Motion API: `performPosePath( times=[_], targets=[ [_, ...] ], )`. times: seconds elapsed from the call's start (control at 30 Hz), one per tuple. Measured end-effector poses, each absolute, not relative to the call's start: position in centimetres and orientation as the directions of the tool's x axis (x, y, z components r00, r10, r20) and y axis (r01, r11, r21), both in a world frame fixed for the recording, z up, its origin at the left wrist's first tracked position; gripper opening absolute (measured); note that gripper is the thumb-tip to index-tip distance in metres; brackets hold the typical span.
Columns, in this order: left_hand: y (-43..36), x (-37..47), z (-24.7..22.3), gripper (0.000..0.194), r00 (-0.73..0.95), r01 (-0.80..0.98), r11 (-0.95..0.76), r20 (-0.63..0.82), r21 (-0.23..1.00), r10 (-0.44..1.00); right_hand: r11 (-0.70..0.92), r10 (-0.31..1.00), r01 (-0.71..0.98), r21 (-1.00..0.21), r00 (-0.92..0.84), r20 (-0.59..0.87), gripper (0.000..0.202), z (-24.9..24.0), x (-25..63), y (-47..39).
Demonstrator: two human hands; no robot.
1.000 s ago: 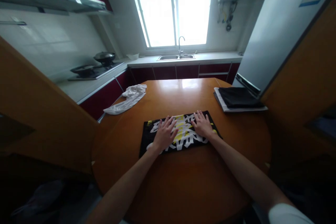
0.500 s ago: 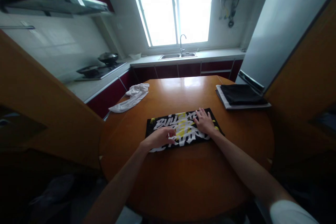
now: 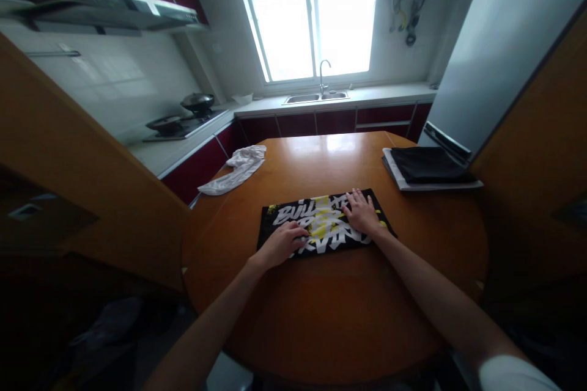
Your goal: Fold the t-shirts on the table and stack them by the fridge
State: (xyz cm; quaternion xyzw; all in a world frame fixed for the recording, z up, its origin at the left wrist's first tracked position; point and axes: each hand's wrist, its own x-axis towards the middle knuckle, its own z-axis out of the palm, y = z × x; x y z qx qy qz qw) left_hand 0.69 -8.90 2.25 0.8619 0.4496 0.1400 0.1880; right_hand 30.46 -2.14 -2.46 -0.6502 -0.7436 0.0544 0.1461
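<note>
A folded black cloth with white and yellow lettering (image 3: 316, 214) lies flat on the round wooden table (image 3: 334, 317). My left hand (image 3: 280, 243) rests on its near left edge with the fingers curled onto the fabric. My right hand (image 3: 362, 212) lies flat and spread on the right half of the cloth. Whether the left hand pinches the edge or only presses on it is unclear.
A crumpled white garment (image 3: 236, 168) hangs over the table's far left edge. A stack of folded dark and white clothes (image 3: 428, 168) sits at the far right. Beyond are a counter with a sink (image 3: 316, 98), a stove with pans (image 3: 183, 119) and a fridge (image 3: 486, 55).
My left hand slid from the middle of the cloth back to its near left edge and curled its fingers. My right hand stayed flat on the right half.
</note>
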Motion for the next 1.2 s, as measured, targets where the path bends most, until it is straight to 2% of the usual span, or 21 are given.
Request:
performPosePath(
  times=[0.1, 0.2, 0.33, 0.4, 0.53, 0.63, 0.8, 0.87, 1.03, 1.2],
  targets=[
    [-9.9, 0.3, 1.3, 0.038, 0.530, 0.776, -0.529, 0.099, 0.345, 0.842, 0.148, 0.984, 0.949, -0.277, -0.113, 0.140, 0.060, -2.5, 30.4, -2.1],
    [-10.0, -0.2, 1.4, 0.052, 0.510, 0.796, -0.518, 0.112, 0.313, 0.853, 0.146, 0.983, 0.951, -0.273, -0.110, 0.144, 0.061, -2.4, 30.4, -2.1],
    [-9.2, -0.4, 2.0, 0.043, 0.529, 0.758, -0.563, 0.195, 0.328, 0.826, 0.152, 0.981, 0.954, -0.259, -0.114, 0.154, 0.060, -2.4, 30.4, -2.2],
    [-8.9, -0.3, 1.7, 0.047, 0.464, 0.817, -0.509, 0.216, 0.272, 0.859, 0.156, 0.981, 0.955, -0.254, -0.120, 0.151, 0.061, -2.4, 30.5, -2.2],
    [-8.9, -0.3, 0.5, 0.058, 0.396, 0.907, -0.399, 0.049, 0.133, 0.917, 0.154, 0.981, 0.959, -0.238, -0.120, 0.152, 0.061, -2.5, 30.6, -2.2],
    [-8.5, 0.0, 1.0, 0.059, 0.393, 0.911, -0.390, 0.011, 0.135, 0.920, 0.161, 0.974, 0.964, -0.211, -0.121, 0.190, 0.060, -2.3, 30.4, -2.5],
    [-6.3, 1.4, 1.7, 0.061, 0.285, 0.939, -0.314, 0.191, 0.142, 0.939, 0.171, 0.935, 0.974, -0.149, -0.113, 0.336, 0.058, -1.5, 29.3, -3.2],
    [-5.5, 1.6, 0.9, 0.064, 0.229, 0.959, -0.253, 0.171, 0.130, 0.958, 0.192, 0.940, 0.968, -0.162, -0.134, 0.313, 0.059, -1.6, 29.0, -3.1],
    [-4.4, 1.0, -0.6, 0.069, 0.200, 0.969, -0.204, 0.047, 0.137, 0.979, 0.190, 0.979, 0.957, -0.220, -0.168, 0.115, 0.063, -2.1, 29.1, -2.6],
    [-4.2, 3.5, 1.0, 0.064, 0.213, 0.956, -0.234, 0.130, 0.176, 0.968, 0.190, 0.961, 0.945, -0.265, -0.124, 0.247, 0.058, -0.9, 28.6, -3.1]
  ],
)
